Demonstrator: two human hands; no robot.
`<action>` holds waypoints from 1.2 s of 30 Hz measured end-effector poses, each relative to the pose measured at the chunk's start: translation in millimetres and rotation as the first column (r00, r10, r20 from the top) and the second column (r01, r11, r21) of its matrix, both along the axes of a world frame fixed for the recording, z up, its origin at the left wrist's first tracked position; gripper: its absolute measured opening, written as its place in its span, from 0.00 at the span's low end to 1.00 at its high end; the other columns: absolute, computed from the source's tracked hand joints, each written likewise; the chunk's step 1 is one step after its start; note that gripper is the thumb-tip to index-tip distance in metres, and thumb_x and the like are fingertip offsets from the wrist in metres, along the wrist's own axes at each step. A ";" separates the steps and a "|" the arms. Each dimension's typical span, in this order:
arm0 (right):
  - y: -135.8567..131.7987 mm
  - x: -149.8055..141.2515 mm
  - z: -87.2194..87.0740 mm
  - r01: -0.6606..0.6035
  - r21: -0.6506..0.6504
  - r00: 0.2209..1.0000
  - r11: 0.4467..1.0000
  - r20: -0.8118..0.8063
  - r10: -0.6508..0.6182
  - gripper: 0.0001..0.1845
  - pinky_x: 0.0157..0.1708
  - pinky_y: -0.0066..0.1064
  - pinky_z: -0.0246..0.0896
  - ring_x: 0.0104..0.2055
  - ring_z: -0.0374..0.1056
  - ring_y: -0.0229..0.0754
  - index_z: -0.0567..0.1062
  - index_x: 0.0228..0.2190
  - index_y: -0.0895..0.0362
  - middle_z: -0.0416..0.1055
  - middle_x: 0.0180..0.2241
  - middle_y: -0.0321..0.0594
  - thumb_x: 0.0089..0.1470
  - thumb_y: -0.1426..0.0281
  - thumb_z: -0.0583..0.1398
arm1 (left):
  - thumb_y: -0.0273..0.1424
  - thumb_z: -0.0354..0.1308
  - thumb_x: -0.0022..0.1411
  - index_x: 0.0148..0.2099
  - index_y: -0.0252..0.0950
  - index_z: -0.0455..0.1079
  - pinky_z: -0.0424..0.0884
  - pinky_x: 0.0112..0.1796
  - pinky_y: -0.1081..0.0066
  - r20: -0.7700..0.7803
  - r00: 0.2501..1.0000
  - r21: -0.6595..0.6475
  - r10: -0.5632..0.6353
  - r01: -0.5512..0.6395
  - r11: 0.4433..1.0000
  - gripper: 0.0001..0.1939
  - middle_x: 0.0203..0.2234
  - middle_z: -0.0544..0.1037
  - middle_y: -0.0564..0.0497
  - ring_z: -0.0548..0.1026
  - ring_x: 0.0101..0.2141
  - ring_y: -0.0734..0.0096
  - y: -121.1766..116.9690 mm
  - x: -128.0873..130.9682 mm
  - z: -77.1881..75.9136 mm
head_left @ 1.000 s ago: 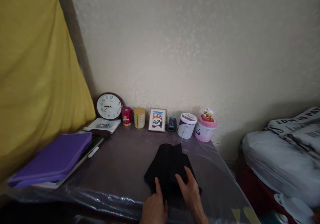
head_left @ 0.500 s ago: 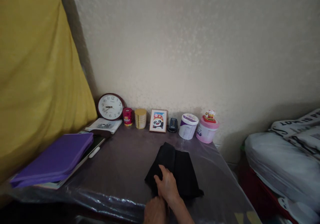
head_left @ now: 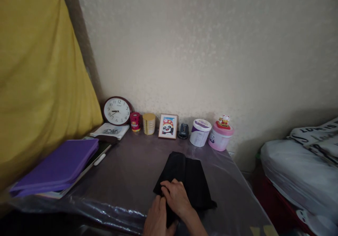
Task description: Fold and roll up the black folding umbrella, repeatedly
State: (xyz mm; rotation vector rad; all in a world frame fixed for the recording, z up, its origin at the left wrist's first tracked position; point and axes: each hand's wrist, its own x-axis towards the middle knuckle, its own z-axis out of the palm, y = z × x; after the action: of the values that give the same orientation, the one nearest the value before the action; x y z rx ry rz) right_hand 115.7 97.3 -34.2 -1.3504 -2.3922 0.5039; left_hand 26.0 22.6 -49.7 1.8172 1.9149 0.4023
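Black cloth [head_left: 196,183] lying on the bench [head_left: 124,176]

One black cloth is lying near the front of the bench, right of its middle, and both hands are touching it. The right hand [head_left: 176,196] is resting on its left part, fingers bent and close together; whether they are pinching fabric, I cannot tell. The left hand [head_left: 156,215] is curling its fingers at the cloth's near left edge, just beside the right hand; its grip is also unclear.

One red can [head_left: 135,122], one yellow canister [head_left: 149,124], one white-and-purple tub [head_left: 200,133] and one pink tub [head_left: 220,139] are standing along the back, four containers in all. Both tubs are wearing lids, and the contents of all four are hiding from view. One cat figurine [head_left: 224,121] is sitting on the pink tub.

One framed panda picture [head_left: 168,126] and one small dark device [head_left: 183,131] are standing between canister and white-and-purple tub. One clock [head_left: 117,111] is standing left of the can. One purple folder [head_left: 58,165] is lying at the bench's left.
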 end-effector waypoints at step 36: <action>143.7 23.7 -14.8 -0.179 0.270 0.976 0.946 0.166 0.138 0.13 0.56 0.42 0.40 0.54 0.58 0.40 0.76 0.34 0.48 0.72 0.43 0.33 0.58 0.68 0.51 | 0.32 0.51 0.46 0.62 0.29 0.47 0.49 0.56 0.58 -0.192 0.981 0.047 0.009 0.000 0.999 0.40 0.61 0.49 0.45 0.52 0.59 0.54 21.5 23.0 -35.4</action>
State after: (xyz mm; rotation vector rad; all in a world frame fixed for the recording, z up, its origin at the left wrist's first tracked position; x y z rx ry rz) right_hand 139.4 241.0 -49.1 -1.1085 -2.5846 0.0957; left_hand 49.0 44.1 -85.1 1.9442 2.0537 0.2839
